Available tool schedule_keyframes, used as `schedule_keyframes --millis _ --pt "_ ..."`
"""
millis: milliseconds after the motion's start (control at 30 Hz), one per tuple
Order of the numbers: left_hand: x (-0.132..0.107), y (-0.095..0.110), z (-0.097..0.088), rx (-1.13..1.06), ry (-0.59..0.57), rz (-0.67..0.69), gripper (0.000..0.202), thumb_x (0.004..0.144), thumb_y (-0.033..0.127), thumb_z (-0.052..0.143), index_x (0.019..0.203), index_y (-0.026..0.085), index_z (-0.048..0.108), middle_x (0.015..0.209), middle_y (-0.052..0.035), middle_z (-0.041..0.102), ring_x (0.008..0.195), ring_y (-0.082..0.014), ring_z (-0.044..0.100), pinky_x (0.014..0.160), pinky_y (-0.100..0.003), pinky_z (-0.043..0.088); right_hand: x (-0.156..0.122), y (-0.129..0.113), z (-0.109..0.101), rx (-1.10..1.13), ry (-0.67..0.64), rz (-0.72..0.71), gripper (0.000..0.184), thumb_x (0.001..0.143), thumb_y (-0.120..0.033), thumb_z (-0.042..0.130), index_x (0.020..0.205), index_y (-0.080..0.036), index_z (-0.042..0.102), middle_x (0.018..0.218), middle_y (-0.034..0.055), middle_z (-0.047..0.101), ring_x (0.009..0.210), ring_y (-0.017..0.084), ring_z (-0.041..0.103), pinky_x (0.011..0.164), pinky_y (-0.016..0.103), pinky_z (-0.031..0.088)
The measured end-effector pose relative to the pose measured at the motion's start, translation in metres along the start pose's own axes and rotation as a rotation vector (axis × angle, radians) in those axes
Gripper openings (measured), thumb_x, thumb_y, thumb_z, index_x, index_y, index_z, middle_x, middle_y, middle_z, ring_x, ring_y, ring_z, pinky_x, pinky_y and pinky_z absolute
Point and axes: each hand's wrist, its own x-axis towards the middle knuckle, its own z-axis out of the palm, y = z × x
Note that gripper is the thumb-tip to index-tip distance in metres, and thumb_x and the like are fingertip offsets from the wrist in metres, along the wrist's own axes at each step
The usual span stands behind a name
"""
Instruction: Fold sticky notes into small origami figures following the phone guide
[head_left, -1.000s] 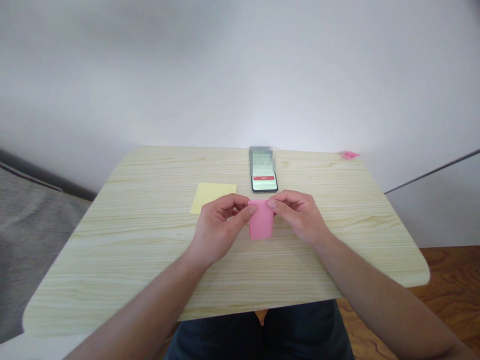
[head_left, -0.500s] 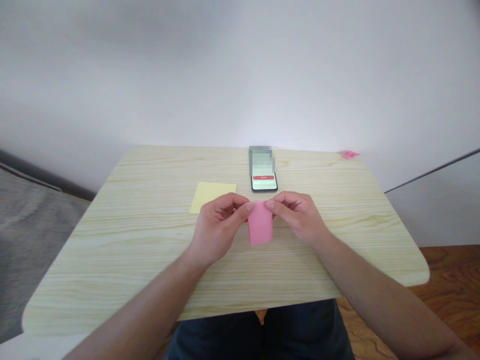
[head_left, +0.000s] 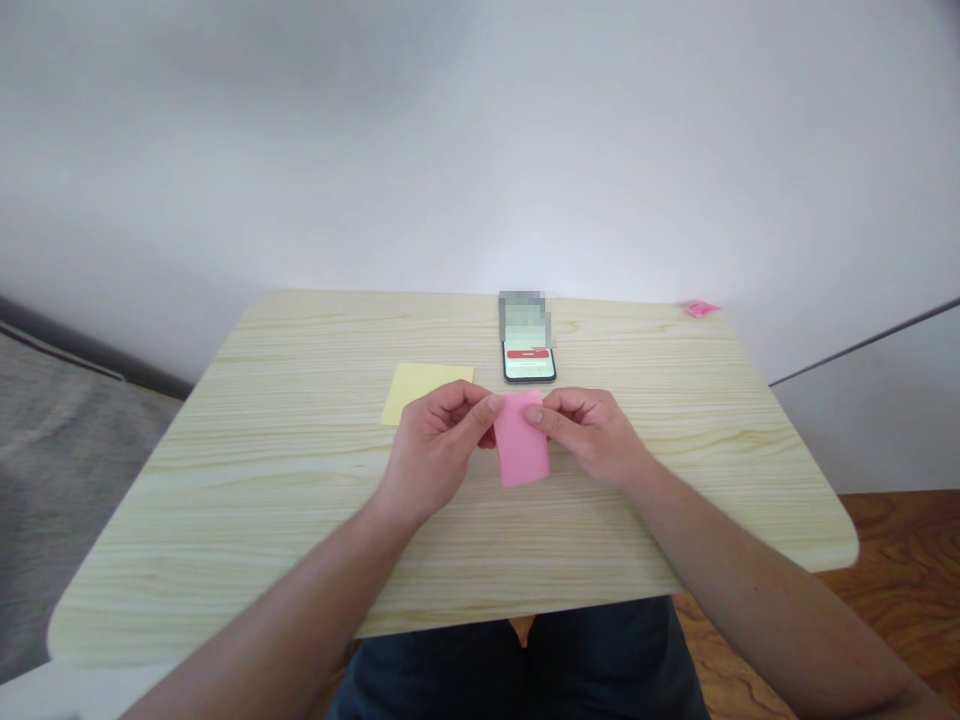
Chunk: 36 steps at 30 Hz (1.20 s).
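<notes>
Between my two hands a folded sheet of pink paper [head_left: 522,446] is held up above the table, its long side roughly vertical. My left hand [head_left: 442,440] pinches its upper left corner between thumb and fingers. On the other side my right hand [head_left: 592,432] grips the right edge a little below the top, with the thumb lying on the near face. A yellow square of paper [head_left: 420,385] lies flat on the table behind my left hand, which covers part of it.
A phone [head_left: 529,365] with a lit screen lies beyond the pink paper, its upper part blurred out. A small folded pink paper piece [head_left: 701,309] sits at the far right corner of the wooden table [head_left: 247,480]. A white wall [head_left: 480,150] rises behind the table.
My right thumb has slid from the top right corner down the right side of the pink paper, so that corner now shows. The sheet is slightly tilted.
</notes>
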Motion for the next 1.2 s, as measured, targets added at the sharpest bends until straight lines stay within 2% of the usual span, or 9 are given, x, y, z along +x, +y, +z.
schedule_keyframes --millis 133,367,533,667,967,1200 --pt "0.0007 -0.0013 -0.0006 -0.012 -0.03 0.01 0.026 0.094 0.039 0.068 0.082 0.015 0.071 0.068 -0.001 0.065 0.064 -0.011 0.059 0.061 -0.023 0.05 0.0003 0.001 -0.0003 -0.006 0.01 -0.003 0.036 0.087 -0.051 0.075 0.071 -0.019 0.069 0.068 0.0002 0.065 0.064 0.013 0.057 0.058 0.026 0.046" --pt "-0.0004 -0.0019 0.0001 -0.052 -0.068 -0.041 0.025 0.09 0.039 0.073 0.084 0.015 0.071 0.07 -0.0012 0.066 0.062 -0.0101 0.058 0.059 -0.022 0.049 0.0003 0.0027 -0.002 -0.005 0.015 -0.015 0.032 0.086 -0.047 0.078 0.072 -0.019 0.07 0.069 0.0 0.066 0.064 0.013 0.057 0.057 0.025 0.045" --pt "0.0 -0.0016 -0.0003 -0.044 -0.049 -0.034 0.026 0.092 0.04 0.071 0.084 0.015 0.07 0.067 -0.0013 0.066 0.06 -0.0106 0.058 0.057 -0.023 0.049 -0.0006 -0.0009 -0.0002 -0.017 -0.027 -0.014 0.034 0.09 -0.049 0.073 0.075 -0.018 0.072 0.071 0.0005 0.066 0.066 0.013 0.057 0.059 0.026 0.044" --pt "0.001 -0.0013 -0.0001 -0.03 -0.022 -0.022 0.027 0.092 0.04 0.07 0.083 0.014 0.07 0.066 -0.0013 0.066 0.06 -0.0108 0.059 0.057 -0.023 0.05 -0.0023 -0.0018 0.0012 -0.055 -0.093 -0.012 0.039 0.094 -0.05 0.067 0.073 -0.017 0.069 0.068 -0.0006 0.059 0.063 0.012 0.051 0.057 0.026 0.038" --pt "0.0009 -0.0052 -0.0009 -0.029 -0.023 -0.017 0.031 0.094 0.043 0.067 0.082 0.015 0.068 0.068 -0.0019 0.065 0.062 -0.012 0.059 0.059 -0.024 0.053 -0.0026 -0.0001 0.0004 -0.105 -0.064 -0.032 0.044 0.091 -0.047 0.071 0.063 -0.017 0.057 0.06 -0.0038 0.047 0.058 0.009 0.041 0.053 0.025 0.03" --pt "0.0009 -0.002 0.0002 -0.048 0.027 -0.013 0.028 0.093 0.04 0.07 0.081 0.015 0.067 0.067 -0.0016 0.066 0.062 -0.0118 0.06 0.058 -0.023 0.053 -0.0024 -0.0007 0.001 -0.069 -0.1 -0.006 0.047 0.094 -0.053 0.066 0.065 -0.017 0.063 0.062 -0.0017 0.055 0.06 0.011 0.047 0.056 0.025 0.035"
